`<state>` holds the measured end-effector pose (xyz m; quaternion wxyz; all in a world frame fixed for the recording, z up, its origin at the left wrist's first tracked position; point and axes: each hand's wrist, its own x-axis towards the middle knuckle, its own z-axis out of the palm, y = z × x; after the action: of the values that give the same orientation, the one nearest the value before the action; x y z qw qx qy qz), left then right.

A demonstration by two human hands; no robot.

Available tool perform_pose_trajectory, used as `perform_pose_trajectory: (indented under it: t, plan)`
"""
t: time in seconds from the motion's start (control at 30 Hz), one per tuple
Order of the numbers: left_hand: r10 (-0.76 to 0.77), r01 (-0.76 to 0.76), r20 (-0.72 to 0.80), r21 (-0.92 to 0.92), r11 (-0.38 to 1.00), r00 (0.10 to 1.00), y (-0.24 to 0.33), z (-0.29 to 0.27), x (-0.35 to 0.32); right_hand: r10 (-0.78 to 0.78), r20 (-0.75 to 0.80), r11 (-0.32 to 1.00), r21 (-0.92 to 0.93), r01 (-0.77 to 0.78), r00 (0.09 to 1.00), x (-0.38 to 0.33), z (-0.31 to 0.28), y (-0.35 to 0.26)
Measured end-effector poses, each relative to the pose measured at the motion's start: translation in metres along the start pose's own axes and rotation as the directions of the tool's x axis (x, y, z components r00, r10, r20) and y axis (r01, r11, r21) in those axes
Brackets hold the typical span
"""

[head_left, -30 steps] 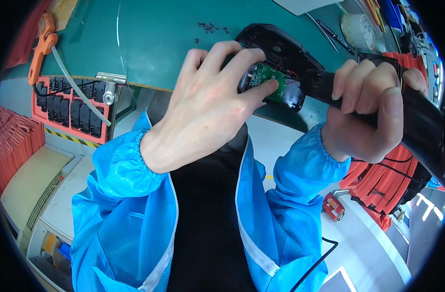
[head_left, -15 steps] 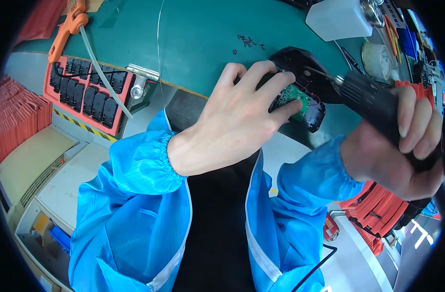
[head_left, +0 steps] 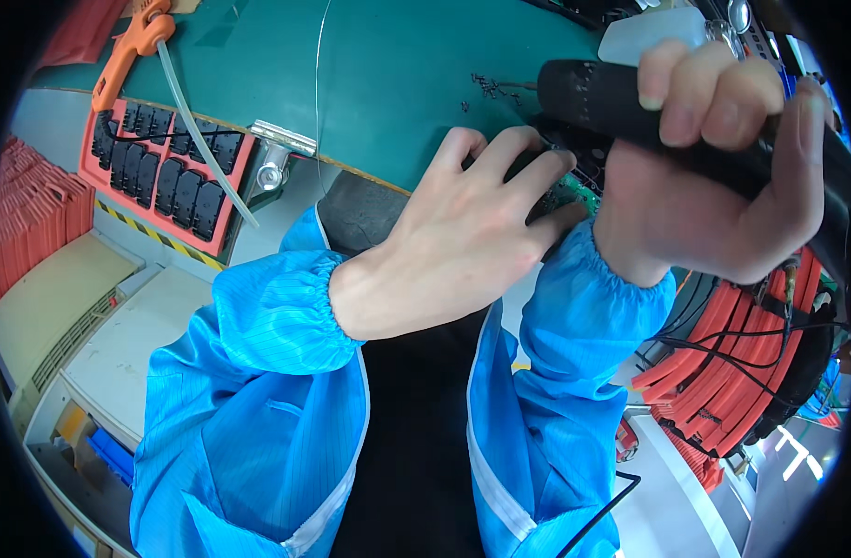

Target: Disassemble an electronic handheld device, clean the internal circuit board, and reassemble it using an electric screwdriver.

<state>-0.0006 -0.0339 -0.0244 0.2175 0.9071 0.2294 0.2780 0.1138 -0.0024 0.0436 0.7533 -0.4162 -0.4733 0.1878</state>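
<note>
My right hand [head_left: 714, 177] is wrapped round a black electric screwdriver [head_left: 598, 98], held nearly level and pointing left. Its thin bit reaches a small cluster of dark screws [head_left: 489, 86] on the green table mat [head_left: 388, 84]. Whether a screw is on the bit is too small to tell. Curled over a black plastic housing [head_left: 588, 160], my left hand [head_left: 453, 232] grips it close to the table's front edge. Part of a green circuit board [head_left: 574, 193] shows beyond the fingers; the rest hides behind both hands.
At far left, an orange glue gun [head_left: 132, 60] with a pale tube overhangs a red tray [head_left: 223, 228] of black parts. A metal clamp [head_left: 281, 139] grips the table edge. A white container [head_left: 644, 35] stands at back right. Stacked red trays [head_left: 723, 358] and black cables lie right.
My right hand has swung the screwdriver up and left, from the housing to the screw pile. My left hand has stayed nearly still on the housing.
</note>
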Motion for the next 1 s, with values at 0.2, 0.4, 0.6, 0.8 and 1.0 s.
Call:
perform_pose_trajectory:
  t: [0.2, 0.4, 0.6, 0.8, 1.0]
  plan:
    - [0.008, -0.008, 0.006, 0.012, 1.000, 1.000, 0.000, -0.001, -0.002, 0.045, -0.185, 0.964, -0.250, -0.091, 0.982, 0.007, 0.024, -0.009]
    - [0.011, -0.010, 0.008, -0.018, 1.000, 1.000, -0.001, -0.001, -0.003, 0.184, -0.209, 0.966, -0.139, -0.216, 0.960, 0.009, 0.024, -0.003]
    - [0.009, -0.009, 0.005, -0.011, 1.000, 1.000, 0.000, -0.001, -0.001, -0.202, 0.109, 0.977, -0.042, 0.208, 0.973, 0.023, -0.019, 0.020]
    - [0.023, -0.023, 0.016, 0.027, 0.999, 1.000, -0.001, -0.001, 0.000, -0.028, 0.188, 0.996, 0.087, 0.012, 0.982, 0.033, -0.037, 0.015]
    - [0.004, -0.005, 0.037, 0.028, 1.000, 0.999, -0.001, -0.003, -0.001, 0.013, 0.281, 0.939, 0.325, -0.108, 0.960, 0.035, -0.060, 0.007]
